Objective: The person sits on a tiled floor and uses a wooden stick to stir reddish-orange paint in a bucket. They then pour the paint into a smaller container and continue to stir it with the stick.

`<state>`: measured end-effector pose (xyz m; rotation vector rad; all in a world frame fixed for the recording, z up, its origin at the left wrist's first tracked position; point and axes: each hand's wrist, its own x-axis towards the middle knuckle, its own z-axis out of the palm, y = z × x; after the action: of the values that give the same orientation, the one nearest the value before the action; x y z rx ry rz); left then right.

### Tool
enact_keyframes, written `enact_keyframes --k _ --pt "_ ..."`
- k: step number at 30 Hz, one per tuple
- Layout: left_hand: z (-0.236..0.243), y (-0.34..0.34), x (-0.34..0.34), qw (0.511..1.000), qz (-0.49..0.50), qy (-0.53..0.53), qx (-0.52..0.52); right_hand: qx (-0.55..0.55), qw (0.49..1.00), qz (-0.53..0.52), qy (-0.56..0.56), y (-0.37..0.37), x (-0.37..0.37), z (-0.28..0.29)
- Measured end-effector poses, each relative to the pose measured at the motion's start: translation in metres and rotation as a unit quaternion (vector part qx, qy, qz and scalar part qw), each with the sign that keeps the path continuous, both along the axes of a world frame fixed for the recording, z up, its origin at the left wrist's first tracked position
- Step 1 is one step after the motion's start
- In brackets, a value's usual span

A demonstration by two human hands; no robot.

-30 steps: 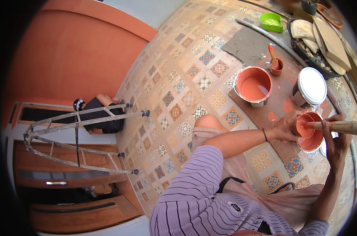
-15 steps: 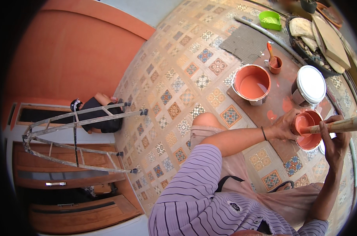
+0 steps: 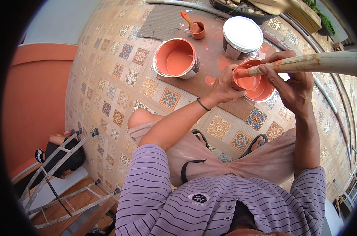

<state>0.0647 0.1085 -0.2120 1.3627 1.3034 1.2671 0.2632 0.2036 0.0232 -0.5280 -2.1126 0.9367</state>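
Upper right of centre, I had it: left hand [image 3: 226, 84] clasped a cup [image 3: 246, 83] over the bucket [image 3: 266, 93], likely so drips would fall inside; right hand [image 3: 295, 87] pinched the pole [image 3: 324, 63], seemingly steadying its tip!

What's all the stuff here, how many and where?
Floor: one, patterned, all around
Board: one, brown, on floor
Mat: one, grey, by the board
Small cup: one, reddish, on the board
Brush: one, orange, in the small cup
Lidded bucket: one, white-topped, top middle
Held cup: one, orange inside, centre
Open buckets: two, orange inside, beside lidded bucket, below held cup
Stick: one, pale, in held cup
Planter: one, black, top
Pipes: several, greyish, top, right
Wall: one, orange, left
Stepladder: one, greyish, lower left
Other person: one, dark-clothed, left
Shirt: one, purple striped, bottom
Shorts: one, pinkish, middle
Left hand: one, round the held cup
Right hand: one, on the stick
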Motion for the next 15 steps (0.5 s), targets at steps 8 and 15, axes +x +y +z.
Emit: enact_keyframes --k 8,15 --pt "0.0021 0.0000 -0.0005 1.000 -0.001 -0.029 0.009 -0.024 0.999 0.039 -0.023 0.0014 -0.0001 0.0007" --pt "-0.0006 -0.0010 -0.0013 0.999 -0.013 -0.033 0.000 0.025 0.997 0.032 -0.072 0.0036 0.0038 0.0007"
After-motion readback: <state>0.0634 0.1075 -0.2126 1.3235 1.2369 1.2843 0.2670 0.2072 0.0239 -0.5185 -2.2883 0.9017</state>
